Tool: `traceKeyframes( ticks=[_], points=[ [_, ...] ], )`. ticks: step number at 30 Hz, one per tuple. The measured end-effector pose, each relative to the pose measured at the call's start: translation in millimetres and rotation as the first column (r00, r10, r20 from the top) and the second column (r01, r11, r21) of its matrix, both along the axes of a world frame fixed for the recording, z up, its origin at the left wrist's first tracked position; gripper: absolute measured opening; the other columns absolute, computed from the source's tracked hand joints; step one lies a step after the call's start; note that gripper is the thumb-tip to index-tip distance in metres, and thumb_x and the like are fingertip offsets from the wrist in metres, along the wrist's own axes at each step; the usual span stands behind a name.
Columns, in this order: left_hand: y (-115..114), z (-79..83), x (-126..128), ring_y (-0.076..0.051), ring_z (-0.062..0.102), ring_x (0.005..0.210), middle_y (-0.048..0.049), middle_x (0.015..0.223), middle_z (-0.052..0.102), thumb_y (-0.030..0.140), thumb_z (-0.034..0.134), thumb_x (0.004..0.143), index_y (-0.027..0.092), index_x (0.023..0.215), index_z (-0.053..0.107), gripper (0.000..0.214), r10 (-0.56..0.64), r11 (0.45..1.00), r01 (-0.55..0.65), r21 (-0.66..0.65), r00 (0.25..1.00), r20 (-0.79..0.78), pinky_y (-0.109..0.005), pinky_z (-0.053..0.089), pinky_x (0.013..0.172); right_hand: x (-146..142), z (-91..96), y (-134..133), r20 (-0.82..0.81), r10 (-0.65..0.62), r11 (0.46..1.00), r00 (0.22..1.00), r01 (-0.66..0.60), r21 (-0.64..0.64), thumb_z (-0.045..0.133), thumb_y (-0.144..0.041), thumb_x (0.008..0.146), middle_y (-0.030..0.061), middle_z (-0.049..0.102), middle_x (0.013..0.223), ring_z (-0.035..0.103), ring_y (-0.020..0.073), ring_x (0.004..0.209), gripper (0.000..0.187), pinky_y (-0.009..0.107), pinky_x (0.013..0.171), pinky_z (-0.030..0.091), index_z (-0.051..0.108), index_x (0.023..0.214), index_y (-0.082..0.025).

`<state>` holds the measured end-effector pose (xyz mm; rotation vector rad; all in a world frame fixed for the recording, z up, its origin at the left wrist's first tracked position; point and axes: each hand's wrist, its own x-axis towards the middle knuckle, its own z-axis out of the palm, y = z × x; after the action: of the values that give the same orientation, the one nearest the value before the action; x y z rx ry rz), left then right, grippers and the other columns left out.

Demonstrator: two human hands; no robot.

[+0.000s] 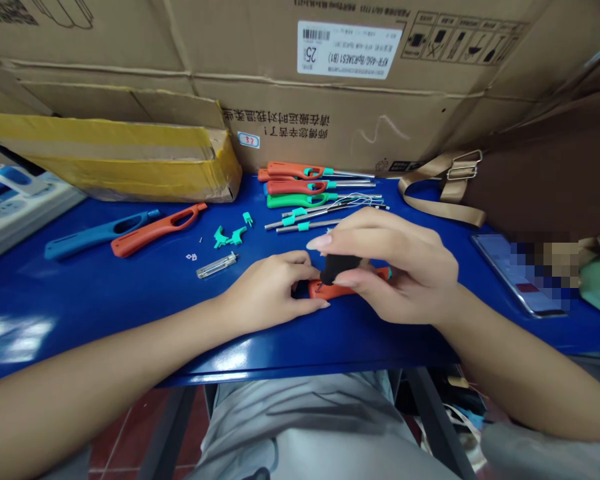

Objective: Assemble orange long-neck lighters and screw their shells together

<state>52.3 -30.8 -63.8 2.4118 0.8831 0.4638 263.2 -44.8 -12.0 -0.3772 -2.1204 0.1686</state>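
My left hand is closed around the left end of an orange lighter shell lying on the blue table. My right hand pinches a small black tool between thumb and fingers and holds it down against the orange shell. Part of the shell is hidden under both hands.
Blue and orange lighter shells lie at left, with teal clips and a clear tube nearby. Assembled lighters and metal rods lie behind. Cardboard boxes stand at the back, a phone and strap at right.
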Motion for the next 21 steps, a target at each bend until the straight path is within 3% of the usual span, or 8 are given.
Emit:
traceKeyframes(
  ticks=[4,7,9,13,16,19,21],
  points=[
    [0.1,1.2,0.2,-0.019,0.067,0.088,-0.0042,0.102,0.07,0.039,0.072,0.089,0.02,0.102,0.075,0.022,0.014,1.0,-0.014,-0.011,1.0,0.002,-0.031,0.053,0.079,1.4,-1.0,0.5,0.024,-0.055,0.998,0.998,0.055,0.014,0.066,-0.032,0.097,0.0036,0.075,0.101,0.07,0.0164,0.089,0.03,0.03,0.081,0.061,0.066,0.125,-0.022],
    [-0.3,2.5,0.2,-0.019,0.067,0.083,-0.0038,0.097,0.07,0.038,0.073,0.088,0.02,0.101,0.076,0.022,0.018,1.0,-0.018,-0.016,1.0,0.0,-0.03,0.051,0.071,3.3,-0.5,-0.3,0.067,0.016,0.998,0.998,-0.011,-0.067,0.049,-0.025,0.105,0.0085,0.072,0.122,0.068,0.0198,0.114,0.036,0.039,0.1,0.057,0.057,0.139,-0.017],
    [-0.3,2.0,0.1,-0.019,0.067,0.083,-0.0038,0.095,0.07,0.038,0.073,0.088,0.02,0.102,0.076,0.023,0.018,1.0,-0.018,-0.013,1.0,-0.001,-0.03,0.051,0.07,3.4,0.3,-1.5,0.078,0.048,0.993,0.996,-0.039,-0.109,0.046,-0.02,0.104,0.0093,0.071,0.127,0.066,0.0198,0.119,0.037,0.04,0.104,0.056,0.055,0.139,-0.016],
    [0.1,-0.2,0.1,-0.021,0.069,0.093,-0.0051,0.103,0.072,0.037,0.073,0.088,0.02,0.104,0.075,0.023,0.01,1.0,-0.009,-0.012,1.0,0.017,-0.032,0.054,0.08,1.2,1.2,-2.0,0.041,0.031,0.997,0.999,-0.029,-0.065,0.06,-0.022,0.1,0.0045,0.075,0.113,0.07,0.0164,0.101,0.026,0.033,0.09,0.06,0.064,0.125,-0.02],
    [-0.1,0.5,0.2,-0.019,0.068,0.088,-0.0049,0.101,0.071,0.038,0.073,0.088,0.02,0.102,0.075,0.023,0.004,1.0,-0.004,-0.015,1.0,0.013,-0.03,0.054,0.077,0.9,1.0,-0.7,0.032,-0.02,1.0,0.999,0.02,-0.021,0.071,-0.031,0.094,0.0032,0.075,0.106,0.071,0.0161,0.092,0.029,0.032,0.085,0.062,0.066,0.122,-0.021],
    [-0.8,2.9,0.2,-0.018,0.066,0.082,-0.0042,0.097,0.07,0.038,0.073,0.088,0.02,0.101,0.076,0.022,0.019,1.0,-0.019,-0.01,1.0,-0.002,-0.029,0.051,0.071,2.5,1.0,-0.4,0.046,-0.017,0.998,0.999,0.02,-0.052,0.058,-0.036,0.102,0.0063,0.074,0.11,0.07,0.0195,0.104,0.032,0.037,0.093,0.061,0.063,0.129,-0.02],
    [-1.1,3.9,0.1,-0.017,0.065,0.079,-0.0037,0.094,0.068,0.038,0.073,0.088,0.02,0.1,0.077,0.022,0.027,1.0,-0.027,-0.003,1.0,-0.01,-0.028,0.048,0.066,3.4,1.2,-1.4,0.046,0.008,0.994,0.999,-0.003,-0.107,0.048,-0.031,0.106,0.0096,0.072,0.12,0.068,0.0216,0.117,0.033,0.041,0.102,0.058,0.061,0.133,-0.017]
  ],
)
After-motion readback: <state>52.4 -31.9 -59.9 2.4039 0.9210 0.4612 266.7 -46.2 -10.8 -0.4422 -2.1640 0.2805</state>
